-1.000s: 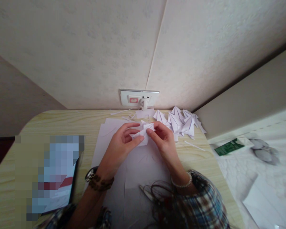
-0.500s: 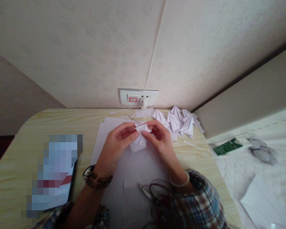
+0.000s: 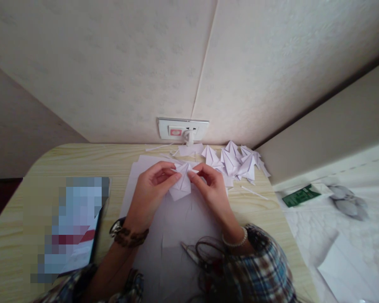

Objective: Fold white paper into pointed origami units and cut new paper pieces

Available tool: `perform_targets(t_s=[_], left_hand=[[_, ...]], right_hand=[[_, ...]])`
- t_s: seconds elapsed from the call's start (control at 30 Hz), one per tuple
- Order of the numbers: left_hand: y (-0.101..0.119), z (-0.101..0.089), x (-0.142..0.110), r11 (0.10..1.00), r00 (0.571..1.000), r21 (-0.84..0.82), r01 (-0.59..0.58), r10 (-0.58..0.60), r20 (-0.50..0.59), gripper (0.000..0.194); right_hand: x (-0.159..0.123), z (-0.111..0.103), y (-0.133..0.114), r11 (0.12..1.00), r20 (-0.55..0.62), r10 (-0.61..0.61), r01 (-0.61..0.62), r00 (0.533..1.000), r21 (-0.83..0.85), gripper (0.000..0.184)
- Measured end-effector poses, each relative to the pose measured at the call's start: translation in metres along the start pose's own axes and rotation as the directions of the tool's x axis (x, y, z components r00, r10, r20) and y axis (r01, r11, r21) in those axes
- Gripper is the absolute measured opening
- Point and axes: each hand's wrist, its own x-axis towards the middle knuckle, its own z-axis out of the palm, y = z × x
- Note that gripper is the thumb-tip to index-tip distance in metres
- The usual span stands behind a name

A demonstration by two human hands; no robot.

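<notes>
A small folded white paper piece is held above white sheets on a light wooden table. My left hand pinches its left side with thumb and fingers. From the other side my right hand grips the upper right flap. Both hands are closed on the paper. A watch and a bracelet sit on my left wrist, a bead bracelet on my right.
Several finished folded paper shapes lie at the back right near the wall socket. A phone lies at the left. Scissors rest on the sheets near me. A green packet lies on the bed at the right.
The paper piece has been turned and opened downward into a pointed shape. Both hands shifted slightly left while working its upper flaps.
</notes>
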Motion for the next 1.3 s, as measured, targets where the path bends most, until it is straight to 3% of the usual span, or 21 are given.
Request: perform_targets(t_s=[0.17,0.27,0.37,0.57,1.03,1.3], left_hand=[[-0.002,-0.002,0.001,0.998,0.999,0.057,-0.017,0.016,0.032,0.035],[-0.002,-0.004,0.0,0.993,0.999,0.111,-0.038,0.034,0.039,0.026],[-0.002,-0.004,-0.001,0.985,0.998,0.166,-0.057,0.057,0.007,0.017],[-0.006,-0.003,-0.001,0.971,0.99,0.222,-0.093,0.114,-0.086,0.03],[-0.009,-0.003,0.001,0.946,0.995,0.312,-0.093,0.077,0.063,0.034],[-0.017,-0.001,0.003,0.905,0.994,0.41,-0.111,0.098,0.05,0.033]], right_hand=[[0.002,-0.003,0.001,0.999,0.007,-0.031,0.031,1.0,-0.025,0.021],[0.004,-0.004,0.002,0.999,0.026,-0.045,0.045,0.999,-0.015,0.022],[0.004,-0.004,0.003,0.998,0.06,-0.057,0.056,0.997,0.009,0.023],[0.002,-0.002,0.008,0.997,0.13,-0.076,0.074,0.989,0.027,0.018],[0.005,-0.01,0.018,0.984,0.114,-0.086,0.102,0.99,-0.144,0.029],[0.008,-0.006,0.024,0.955,0.128,-0.054,0.088,0.99,-0.282,0.028]])
